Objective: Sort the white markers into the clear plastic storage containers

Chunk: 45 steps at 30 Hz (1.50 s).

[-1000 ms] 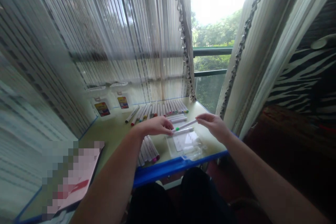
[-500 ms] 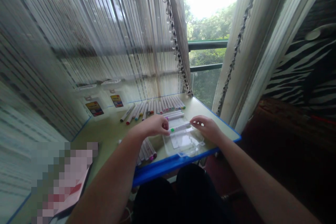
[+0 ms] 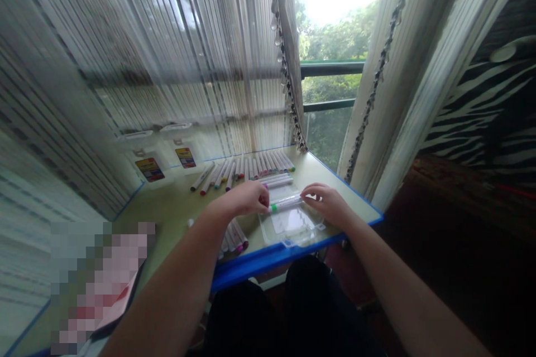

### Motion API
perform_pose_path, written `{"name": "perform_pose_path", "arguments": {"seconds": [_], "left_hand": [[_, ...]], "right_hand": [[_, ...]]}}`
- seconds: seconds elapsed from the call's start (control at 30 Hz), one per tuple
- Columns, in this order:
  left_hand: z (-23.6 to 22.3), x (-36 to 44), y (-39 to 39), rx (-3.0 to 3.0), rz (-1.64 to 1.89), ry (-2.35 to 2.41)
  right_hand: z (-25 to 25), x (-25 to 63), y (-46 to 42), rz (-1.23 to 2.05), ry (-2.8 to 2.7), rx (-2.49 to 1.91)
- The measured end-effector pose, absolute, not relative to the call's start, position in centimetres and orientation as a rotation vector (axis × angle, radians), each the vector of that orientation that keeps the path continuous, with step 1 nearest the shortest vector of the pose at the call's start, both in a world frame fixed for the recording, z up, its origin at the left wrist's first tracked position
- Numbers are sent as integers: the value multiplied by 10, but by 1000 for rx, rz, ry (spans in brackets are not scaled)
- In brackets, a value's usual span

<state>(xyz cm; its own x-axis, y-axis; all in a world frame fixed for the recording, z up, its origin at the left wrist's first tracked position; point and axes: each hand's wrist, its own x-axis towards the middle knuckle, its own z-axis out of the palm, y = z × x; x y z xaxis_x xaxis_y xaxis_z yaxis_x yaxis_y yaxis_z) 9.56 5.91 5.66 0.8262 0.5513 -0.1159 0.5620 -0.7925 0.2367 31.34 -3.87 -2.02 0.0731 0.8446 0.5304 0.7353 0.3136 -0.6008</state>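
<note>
A white marker with a green band [image 3: 287,202] lies crosswise between my hands, above a clear plastic case [image 3: 272,232] at the table's front edge. My left hand [image 3: 253,198] is closed on the marker's green end. At its other end, the fingertips of my right hand [image 3: 324,199] are pinched on the barrel. Just behind, more white markers [image 3: 278,181] lie side by side in the far part of the case, one with a purple end. Part of the case is hidden by my right hand.
A long row of markers [image 3: 247,168] lies along the table's back edge. Another bunch of markers [image 3: 237,237] is partly behind my left forearm. Two clear cases with labels [image 3: 149,169] stand at the back left. A blurred-out pink item [image 3: 113,284] lies at the left.
The marker between my hands has turned slightly, with more of its green band in sight. Both hands stay nearly in place, and the view has shifted a little.
</note>
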Motion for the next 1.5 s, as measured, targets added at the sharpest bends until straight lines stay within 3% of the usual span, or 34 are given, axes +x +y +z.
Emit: {"name": "perform_pose_path", "arguments": {"seconds": [0.87,1.03,1.3,1.5], "left_hand": [[60,87,63,2684,-78,844],[70,77,68,2616,93,852],[85,41,82,2588,-7,1391],[75,30,89,2542,-340,1546]], "right_hand": [[-20,310,-44,185,-1636,-1476],[-10,310,-47,236,-1456,-1428],[34,200,-80,151,-1773,-1253],[20,151,-62,132,-2246,-1629]]}}
